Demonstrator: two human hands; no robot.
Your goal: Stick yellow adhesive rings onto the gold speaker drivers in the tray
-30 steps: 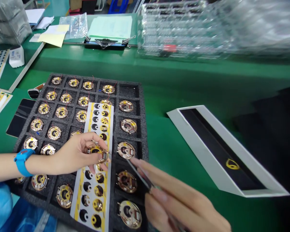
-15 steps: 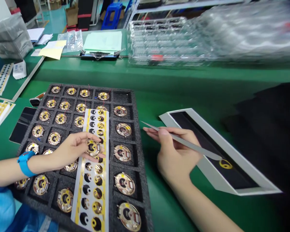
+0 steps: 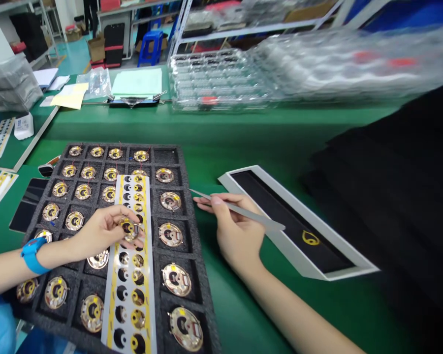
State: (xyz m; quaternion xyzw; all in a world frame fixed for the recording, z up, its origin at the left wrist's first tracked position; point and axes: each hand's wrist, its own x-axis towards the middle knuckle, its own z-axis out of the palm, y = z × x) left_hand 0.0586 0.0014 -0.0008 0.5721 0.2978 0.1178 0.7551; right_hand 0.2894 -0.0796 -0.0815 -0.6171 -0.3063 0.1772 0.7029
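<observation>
My left hand [image 3: 112, 228] pinches a round, gold-rimmed part [image 3: 128, 229] above a sticker sheet [image 3: 130, 290] with black and yellow shapes. That sheet lies across a dark foam tray [image 3: 192, 231], whose compartments hold similar round parts [image 3: 176, 279]. To the right of the tray, my right hand [image 3: 238, 228] is closed on metal tweezers [image 3: 251, 214], one end pointing at the tray and the other toward a white box [image 3: 313, 216]. Inside the box, on its black bottom, lies a yellow ring-shaped piece [image 3: 310, 238].
Blurred black material [image 3: 384, 196] fills the right side. Clear plastic trays [image 3: 221, 81] and a clipboard with pale green paper [image 3: 136, 83] stand at the back. A dark phone-like slab [image 3: 27, 206] and a watch [image 3: 47, 167] lie left of the foam tray.
The view has shifted, moving most things leftward. The tweezers' end has come away from the yellow piece, which now lies apart from it in the box. My left hand still holds the round part.
</observation>
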